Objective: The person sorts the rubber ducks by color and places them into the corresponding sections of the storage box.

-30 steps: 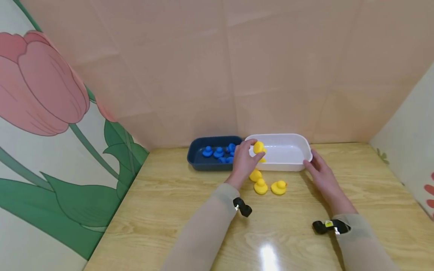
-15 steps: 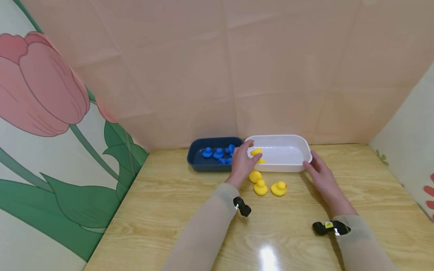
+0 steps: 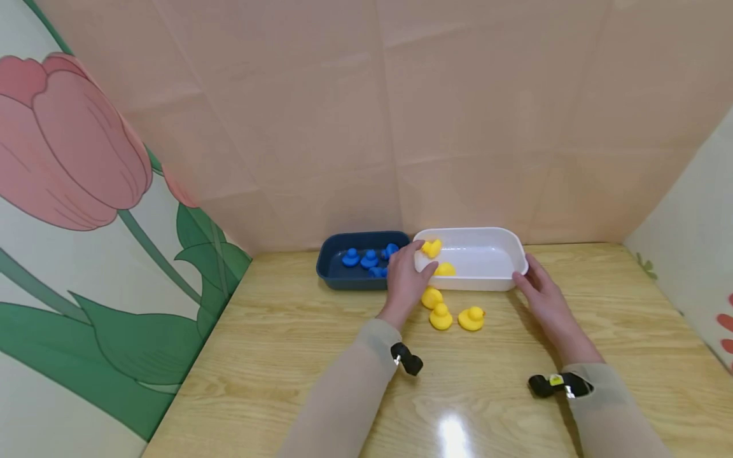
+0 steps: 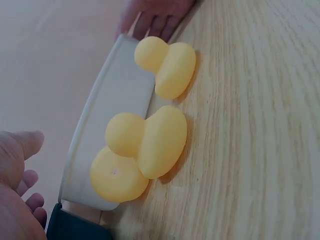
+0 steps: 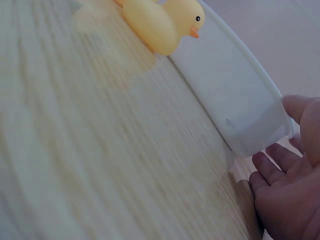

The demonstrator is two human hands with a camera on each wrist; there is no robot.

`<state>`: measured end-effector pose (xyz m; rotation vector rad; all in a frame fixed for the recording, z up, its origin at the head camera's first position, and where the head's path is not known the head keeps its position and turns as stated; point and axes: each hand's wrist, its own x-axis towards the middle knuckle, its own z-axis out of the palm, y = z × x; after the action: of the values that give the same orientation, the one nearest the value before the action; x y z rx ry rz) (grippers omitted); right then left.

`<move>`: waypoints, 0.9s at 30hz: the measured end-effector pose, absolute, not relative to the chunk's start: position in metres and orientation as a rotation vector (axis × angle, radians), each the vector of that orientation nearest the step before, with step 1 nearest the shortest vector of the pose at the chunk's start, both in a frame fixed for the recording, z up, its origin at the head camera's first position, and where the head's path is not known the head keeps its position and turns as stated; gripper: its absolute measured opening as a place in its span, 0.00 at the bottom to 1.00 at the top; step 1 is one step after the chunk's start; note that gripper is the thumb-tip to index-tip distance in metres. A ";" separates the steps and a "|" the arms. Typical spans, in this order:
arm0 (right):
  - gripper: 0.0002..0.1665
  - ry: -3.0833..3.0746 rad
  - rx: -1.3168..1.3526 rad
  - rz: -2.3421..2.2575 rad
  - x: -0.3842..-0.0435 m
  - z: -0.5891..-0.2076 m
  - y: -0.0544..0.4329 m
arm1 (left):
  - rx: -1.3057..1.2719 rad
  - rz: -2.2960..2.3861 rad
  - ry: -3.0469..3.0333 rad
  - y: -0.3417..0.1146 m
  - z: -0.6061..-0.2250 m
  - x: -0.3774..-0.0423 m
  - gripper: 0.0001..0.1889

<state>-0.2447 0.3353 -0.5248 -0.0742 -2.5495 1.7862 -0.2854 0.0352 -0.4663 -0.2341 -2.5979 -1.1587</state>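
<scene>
My left hand [image 3: 405, 277] hovers over the left end of a white tray [image 3: 487, 283], thumb and fingers apart with nothing between them. Just past its fingertips a yellow rubber duck [image 3: 432, 248] lies tipped in the tray. A second yellow duck [image 3: 445, 270] lies by the tray's near wall, partly hidden by that wall. With my right hand [image 3: 544, 296] I hold the tray's right end, thumb at the near corner and fingers round the end; the right wrist view shows the thumb [image 5: 295, 107] at the rim.
Three yellow ducks sit on the wooden table before the white tray: a tipped duck [image 3: 431, 297], an upright duck [image 3: 441, 317] touching it, and another duck [image 3: 471, 318] to the right. Left of the white tray stands a dark blue tray [image 3: 343, 280] with several blue ducks [image 3: 369, 257].
The yellow duck between my left fingers has gone down into the white tray and been let go. My left hand has drawn back slightly; the right hand stays in place.
</scene>
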 end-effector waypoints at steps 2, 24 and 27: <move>0.55 -2.548 -0.080 1.785 -0.245 -0.525 0.335 | -0.234 -1.165 -2.580 0.034 -0.468 -0.281 0.28; 0.57 -2.547 -0.089 1.796 -0.242 -0.518 0.335 | -0.283 -1.274 -2.545 0.018 -0.480 -0.231 0.26; 0.56 -2.544 -0.082 1.800 -0.242 -0.517 0.335 | -0.308 -1.280 -2.551 0.015 -0.483 -0.227 0.25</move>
<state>-0.2417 0.3354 -0.5171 -0.0825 -2.5436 1.8004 -0.2268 0.0151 -0.4830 -0.3079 -2.5508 -1.2803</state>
